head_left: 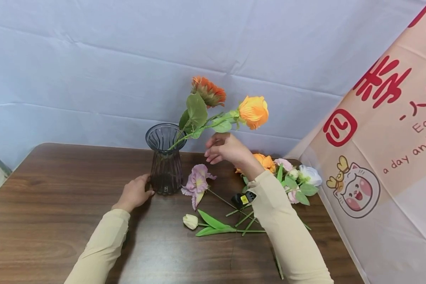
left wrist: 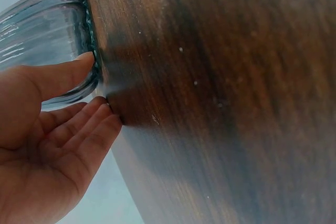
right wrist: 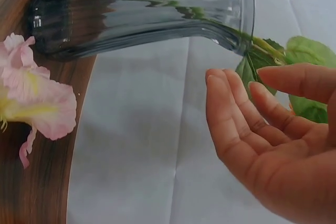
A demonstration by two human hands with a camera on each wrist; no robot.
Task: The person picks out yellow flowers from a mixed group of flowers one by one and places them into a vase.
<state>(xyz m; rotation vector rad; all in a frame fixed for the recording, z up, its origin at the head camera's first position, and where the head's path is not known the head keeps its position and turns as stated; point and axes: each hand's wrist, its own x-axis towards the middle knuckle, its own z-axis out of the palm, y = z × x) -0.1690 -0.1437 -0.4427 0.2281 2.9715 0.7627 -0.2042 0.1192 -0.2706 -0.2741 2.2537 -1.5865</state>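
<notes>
A dark, see-through ribbed glass vase (head_left: 166, 169) stands upright on the table. An orange flower (head_left: 209, 92) and a yellow-orange rose (head_left: 253, 112) lean out over its rim to the right, their stems inside. Beside the vase's base is my left hand (head_left: 134, 193), thumb in front and relaxed fingers around the far side; in the left wrist view the thumb (left wrist: 65, 80) lies along the glass bottom. My right hand (head_left: 228, 150), holding nothing, hovers right of the vase below the rose, its fingers loosely bent. Green leaves (right wrist: 307, 51) show just beyond its fingertips in the right wrist view.
A pink-purple flower (head_left: 197, 183) and a white tulip (head_left: 190, 221) lie right of the vase. Beyond the right forearm are another orange flower (head_left: 264, 161), a pale blue-white bloom (head_left: 309, 175) and several crossed stems. A pale cloth wall (head_left: 110, 86) backs the wooden table (head_left: 56, 189).
</notes>
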